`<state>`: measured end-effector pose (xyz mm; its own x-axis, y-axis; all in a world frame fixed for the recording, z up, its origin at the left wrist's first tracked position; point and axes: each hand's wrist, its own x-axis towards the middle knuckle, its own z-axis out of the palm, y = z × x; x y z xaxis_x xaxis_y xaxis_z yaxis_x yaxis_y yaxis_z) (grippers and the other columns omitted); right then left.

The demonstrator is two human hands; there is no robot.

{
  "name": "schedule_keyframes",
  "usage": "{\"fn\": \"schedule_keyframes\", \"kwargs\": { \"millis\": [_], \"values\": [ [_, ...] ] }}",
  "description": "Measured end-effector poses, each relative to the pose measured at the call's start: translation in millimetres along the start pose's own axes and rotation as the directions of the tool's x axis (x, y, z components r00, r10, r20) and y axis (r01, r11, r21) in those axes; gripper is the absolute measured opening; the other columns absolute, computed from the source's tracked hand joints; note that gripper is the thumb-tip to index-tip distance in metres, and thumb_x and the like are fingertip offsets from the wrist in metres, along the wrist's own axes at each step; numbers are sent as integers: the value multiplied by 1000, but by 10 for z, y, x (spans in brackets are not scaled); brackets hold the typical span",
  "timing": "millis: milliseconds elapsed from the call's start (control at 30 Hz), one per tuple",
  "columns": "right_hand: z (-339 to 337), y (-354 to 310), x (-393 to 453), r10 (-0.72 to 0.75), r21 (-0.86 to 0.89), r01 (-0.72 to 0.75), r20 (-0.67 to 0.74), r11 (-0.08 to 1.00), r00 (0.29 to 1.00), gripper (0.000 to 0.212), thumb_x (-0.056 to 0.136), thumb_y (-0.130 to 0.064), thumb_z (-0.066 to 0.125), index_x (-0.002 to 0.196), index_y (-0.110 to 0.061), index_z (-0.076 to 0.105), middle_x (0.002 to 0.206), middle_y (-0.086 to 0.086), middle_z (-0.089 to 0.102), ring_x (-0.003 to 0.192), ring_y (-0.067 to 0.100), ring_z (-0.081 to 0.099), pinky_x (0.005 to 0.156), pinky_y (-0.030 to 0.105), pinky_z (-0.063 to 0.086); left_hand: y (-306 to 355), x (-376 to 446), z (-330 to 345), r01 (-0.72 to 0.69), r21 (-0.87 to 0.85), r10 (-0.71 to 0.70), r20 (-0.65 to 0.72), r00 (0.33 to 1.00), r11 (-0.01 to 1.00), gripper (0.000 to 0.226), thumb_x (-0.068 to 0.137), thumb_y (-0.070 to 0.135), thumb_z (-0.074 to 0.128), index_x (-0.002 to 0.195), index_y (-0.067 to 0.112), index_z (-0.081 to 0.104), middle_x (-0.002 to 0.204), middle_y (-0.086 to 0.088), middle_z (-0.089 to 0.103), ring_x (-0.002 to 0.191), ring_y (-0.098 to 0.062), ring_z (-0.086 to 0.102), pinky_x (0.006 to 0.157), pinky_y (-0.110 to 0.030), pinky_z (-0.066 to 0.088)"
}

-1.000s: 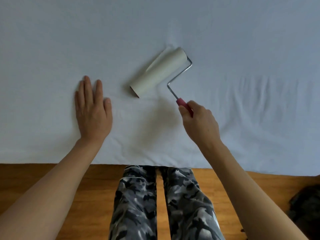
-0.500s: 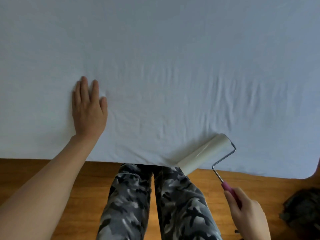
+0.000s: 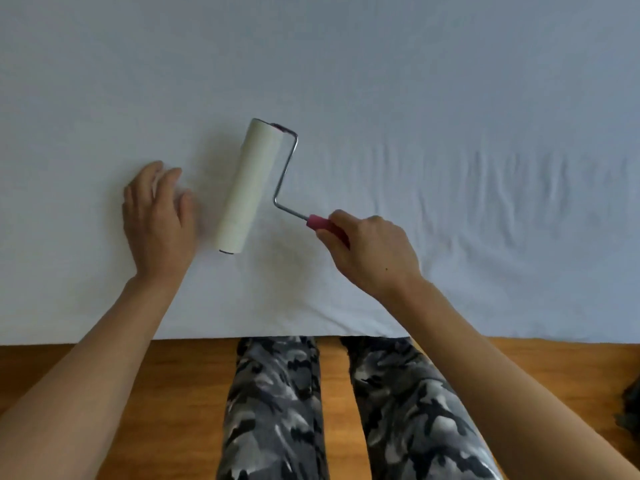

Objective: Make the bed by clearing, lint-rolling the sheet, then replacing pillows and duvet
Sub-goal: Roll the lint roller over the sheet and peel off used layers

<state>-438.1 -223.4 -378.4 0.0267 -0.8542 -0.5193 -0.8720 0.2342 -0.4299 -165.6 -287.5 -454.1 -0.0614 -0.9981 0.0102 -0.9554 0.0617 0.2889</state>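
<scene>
A white sheet (image 3: pixel 381 81) covers the bed and fills the upper part of the view, with small wrinkles at the right. A lint roller (image 3: pixel 247 185) with a long white roll, a bent wire frame and a pink handle lies against the sheet, its roll pointing away from me. My right hand (image 3: pixel 372 252) grips the pink handle. My left hand (image 3: pixel 157 216) rests on the sheet just left of the roll, fingers apart, slightly blurred, holding nothing. No pillows or duvet show.
The bed's near edge (image 3: pixel 104 337) runs across the view above a wooden floor (image 3: pixel 173 393). My legs in camouflage trousers (image 3: pixel 277 410) stand against the edge. A dark object (image 3: pixel 630 407) lies on the floor at the far right.
My right hand pulled the roller back to the bed's near edge, then pushed it forward and left onto the sheet, turning the roll. My left hand has shifted slightly.
</scene>
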Motion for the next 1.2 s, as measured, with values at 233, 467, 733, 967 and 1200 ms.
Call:
{"fn": "schedule_keyframes", "kwargs": {
  "millis": [233, 467, 733, 967, 1200],
  "values": [
    [281, -398, 360, 63, 65, -70, 100, 995, 993, 32, 99, -47, 39, 92, -19, 53, 62, -4, 49, 55, 19, 47, 48, 29, 29, -452, -57, -55, -111, 81, 97, 163, 982, 991, 40, 99, 15, 48, 137, 3, 46, 151, -24, 34, 135, -44, 33, 107, -54, 33],
    [242, 334, -262, 165, 24, -168, 99, 985, 981, 24, 96, -46, 47, 87, -24, 54, 57, -4, 52, 53, 17, 50, 48, 27, 34, -429, -111, 52, -72, 68, 62, 137, 989, 995, 42, 104, 22, 37, 142, 5, 40, 155, -23, 28, 141, -41, 26, 114, -48, 23],
    [-147, 1643, -1624, 423, -156, -407, 89, 900, 902, 15, 91, -42, 56, 94, -29, 63, 55, -12, 57, 47, 7, 53, 44, 29, 43, -182, -269, 27, -27, 27, 25, 99, 995, 999, 42, 103, 17, 36, 142, 3, 42, 155, -24, 27, 142, -42, 24, 117, -43, 17],
    [-265, 2015, -2058, 362, -180, -353, 19, 918, 932, 38, 84, -54, 43, 91, -24, 66, 53, -17, 53, 47, 4, 50, 42, 26, 37, 427, -972, 82, 13, -33, -10, 89, 996, 999, 42, 104, 17, 38, 143, 4, 41, 157, -19, 25, 145, -36, 21, 119, -37, 13],
    [19, 1237, -1556, 68, -92, -62, 53, 994, 996, 32, 93, -55, 43, 96, -30, 64, 62, -8, 62, 60, 23, 62, 53, 33, 46, 230, -1425, 21, 414, -99, -420, -47, 906, 905, 44, 103, 24, 33, 144, 12, 42, 160, -11, 23, 147, -30, 17, 118, -37, 15]
  ]
}}
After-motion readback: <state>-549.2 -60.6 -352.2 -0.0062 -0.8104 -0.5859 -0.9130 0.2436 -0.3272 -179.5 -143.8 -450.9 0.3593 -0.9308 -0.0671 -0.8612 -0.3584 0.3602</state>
